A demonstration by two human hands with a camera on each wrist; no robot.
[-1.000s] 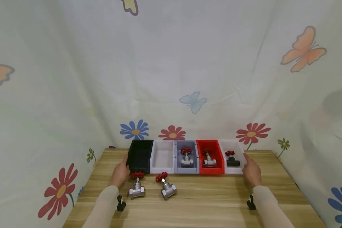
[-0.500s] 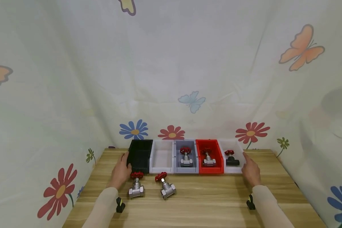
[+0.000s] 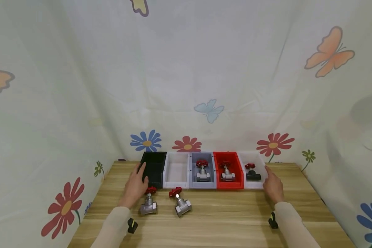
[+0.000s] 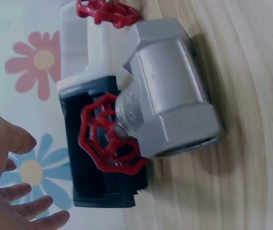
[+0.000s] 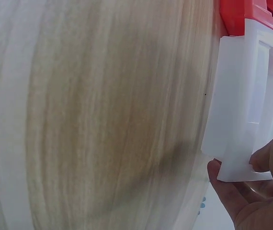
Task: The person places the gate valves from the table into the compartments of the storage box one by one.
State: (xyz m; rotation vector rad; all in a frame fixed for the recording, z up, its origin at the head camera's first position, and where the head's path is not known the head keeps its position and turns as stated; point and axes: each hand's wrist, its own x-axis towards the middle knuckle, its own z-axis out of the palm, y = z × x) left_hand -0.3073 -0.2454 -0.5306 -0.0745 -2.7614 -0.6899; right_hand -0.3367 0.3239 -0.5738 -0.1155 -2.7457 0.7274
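My right hand [image 3: 273,187] pinches the side wall of the right-end white bin [image 5: 232,100], thumb inside and fingers outside. That bin holds a black-bodied valve with a red handwheel [image 3: 253,175]. My left hand [image 3: 135,186] is at the near left of the black bin [image 3: 155,184]; in the left wrist view its fingers are spread and hold nothing. Just right of it, a silver gate valve with a red handwheel [image 4: 167,81] lies on the table. A second silver gate valve [image 3: 182,206] lies tilted to its right.
Bins stand side by side at the back of the wooden table [image 3: 229,220]. A second white bin [image 3: 177,168] sits beside the black one. The grey bin [image 3: 203,185] and red bin [image 3: 230,186] each hold a silver valve. A flowered curtain [image 3: 186,69] hangs behind.
My left hand has let go of the black bin's side and moved slightly right, fingers opening, now partly over its near left corner. The right hand stays on the white bin.
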